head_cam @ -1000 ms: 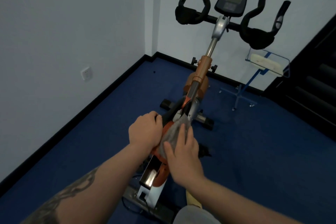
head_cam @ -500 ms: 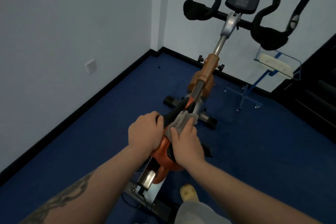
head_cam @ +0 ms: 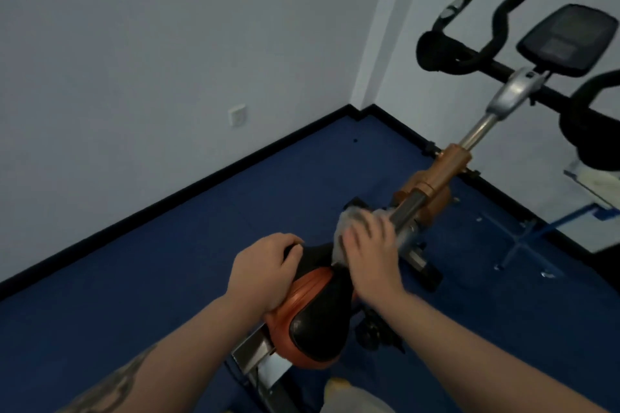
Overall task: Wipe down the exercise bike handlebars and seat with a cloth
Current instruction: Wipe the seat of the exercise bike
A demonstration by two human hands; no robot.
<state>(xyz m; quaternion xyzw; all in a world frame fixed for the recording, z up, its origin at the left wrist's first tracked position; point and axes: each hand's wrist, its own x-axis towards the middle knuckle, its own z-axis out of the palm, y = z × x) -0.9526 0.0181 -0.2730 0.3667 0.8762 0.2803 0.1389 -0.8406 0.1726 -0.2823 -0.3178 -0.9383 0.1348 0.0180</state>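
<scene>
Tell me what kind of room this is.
Probably a small workout room or home gym: an exercise bike with handlebars and a display, blue floor, bare walls.

Blue floor carries exercise bike; blue-legged stand beside it.

Seat: nearest, behind the handlebars.
Left hand: on the seat's left side.
Right hand: on the cloth, at the seat's front.
Console: between the handlebars.
</scene>
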